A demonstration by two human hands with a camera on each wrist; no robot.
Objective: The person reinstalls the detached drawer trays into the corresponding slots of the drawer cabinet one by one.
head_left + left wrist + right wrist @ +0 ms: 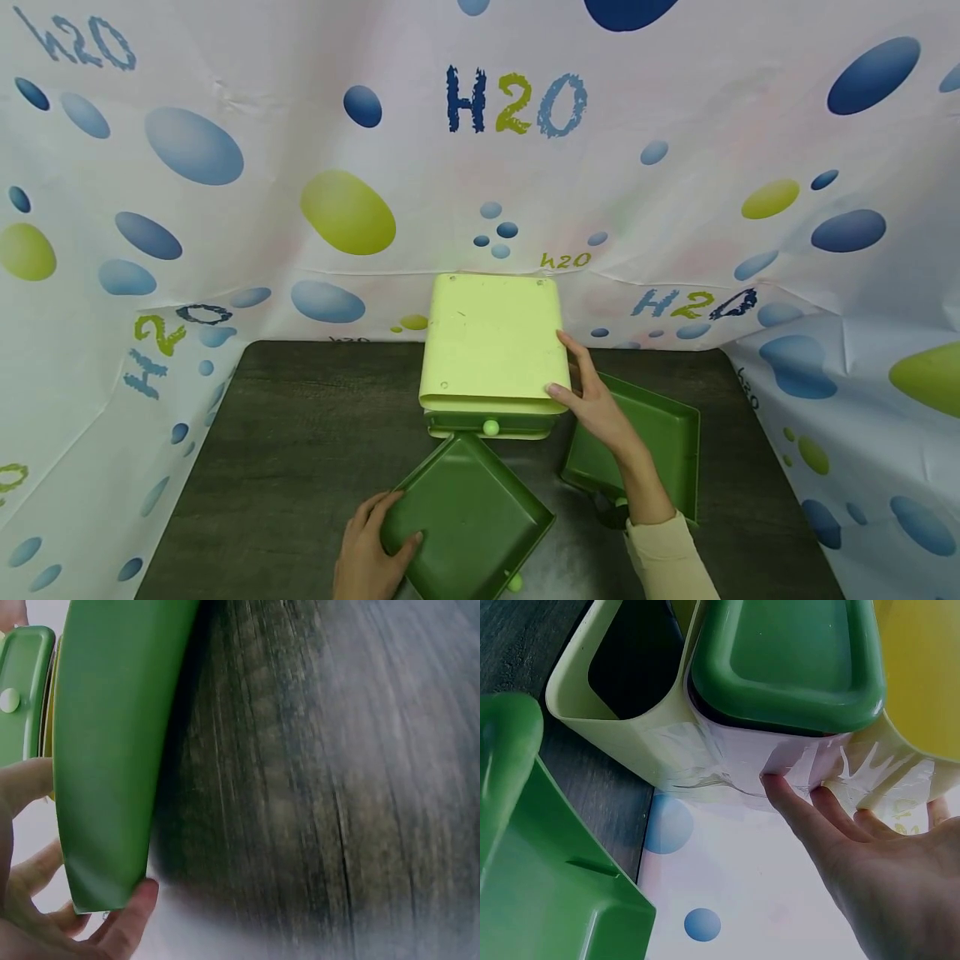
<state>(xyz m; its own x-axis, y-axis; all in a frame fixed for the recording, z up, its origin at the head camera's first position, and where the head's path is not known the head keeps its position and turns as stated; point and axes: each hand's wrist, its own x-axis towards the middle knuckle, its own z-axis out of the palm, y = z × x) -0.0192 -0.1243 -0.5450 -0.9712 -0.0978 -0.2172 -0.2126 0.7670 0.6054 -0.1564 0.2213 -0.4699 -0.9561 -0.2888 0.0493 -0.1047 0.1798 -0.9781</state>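
Observation:
A pale yellow-green drawer unit point(495, 342) stands at the back middle of the table. My right hand point(596, 408) rests against its right side, thumb at the top front corner; the right wrist view shows these fingers point(799, 814) spread along the wall. One green drawer point(787, 660) sits in the middle slot, and the slots beside it gape. Nearer me, my left hand point(367, 550) grips a loose green drawer point(468, 517) by its left corner, thumb inside and fingers outside. The left wrist view shows the outer wall of this drawer point(112, 750) close up.
Another loose green drawer point(660, 433) lies on the right of the dark wooden table point(300, 433), partly behind my right forearm. A small dark object point(611, 512) is at its front by the knob. A white sheet point(420, 167) with coloured spots hangs behind and at both sides.

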